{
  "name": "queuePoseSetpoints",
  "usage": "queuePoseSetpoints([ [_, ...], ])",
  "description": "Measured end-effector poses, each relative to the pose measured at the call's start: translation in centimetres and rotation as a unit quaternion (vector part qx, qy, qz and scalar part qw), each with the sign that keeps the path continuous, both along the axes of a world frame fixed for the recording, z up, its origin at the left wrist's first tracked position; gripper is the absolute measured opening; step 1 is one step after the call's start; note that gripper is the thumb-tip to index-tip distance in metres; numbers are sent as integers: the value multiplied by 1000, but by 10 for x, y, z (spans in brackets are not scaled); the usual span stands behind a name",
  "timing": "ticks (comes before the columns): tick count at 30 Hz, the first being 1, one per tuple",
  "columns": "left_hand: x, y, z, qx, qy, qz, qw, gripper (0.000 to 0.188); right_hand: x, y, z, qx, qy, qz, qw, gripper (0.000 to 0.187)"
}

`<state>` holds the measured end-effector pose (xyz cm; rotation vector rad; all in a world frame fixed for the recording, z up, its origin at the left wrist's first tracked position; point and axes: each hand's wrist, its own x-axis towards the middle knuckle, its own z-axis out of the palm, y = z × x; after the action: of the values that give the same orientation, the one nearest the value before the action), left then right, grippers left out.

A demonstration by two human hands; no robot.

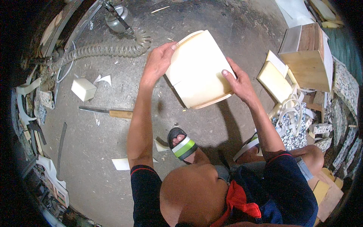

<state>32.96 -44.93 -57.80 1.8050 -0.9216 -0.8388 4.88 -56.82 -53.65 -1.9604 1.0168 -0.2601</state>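
Between my two hands is a cream foam-covered panel [204, 70] with curved edges, raised above the floor and tilted. A thin, yellowish, wood-like rim shows along its edge. My left hand [160, 60] is closed on its left edge, the thumb lying near the upper corner. On the opposite edge my right hand [241, 82] grips it with the thumb on the pale face; the other fingers are partly hidden. A long knife [121, 113] with a wooden handle lies on the floor, left of the panel, beside my left forearm.
A foam block [84, 89] and foam offcuts [121, 164] lie at left. A coiled air hose [102, 51] runs to a metal-cupped spray gun [118, 20]. On the right stand a wooden box [306, 56], foam slabs [274, 81] and speckled foam scraps [295, 130].
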Motion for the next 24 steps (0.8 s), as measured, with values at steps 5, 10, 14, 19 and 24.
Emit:
queuePoseSetpoints([
  [5, 6, 6, -12, -69, 127, 22, 989, 45, -2, -5, -5, 23, -14, 8, 1000, 78],
  [10, 7, 20, -25, -142, 192, 112, 965, 55, 1, -8, -10, 62, -39, -3, 997, 74],
  [14, -5, 40, -34, -72, 247, 203, 945, 58, -1, -13, -10, 85, -25, -17, 996, 71],
  [19, -16, 67, -44, -66, 261, 261, 927, 58, -1, -16, -17, 117, -45, -46, 991, 67],
  [24, -20, 86, -46, -58, 264, 293, 917, 58, -2, -22, -27, 161, -57, -81, 982, 63],
])
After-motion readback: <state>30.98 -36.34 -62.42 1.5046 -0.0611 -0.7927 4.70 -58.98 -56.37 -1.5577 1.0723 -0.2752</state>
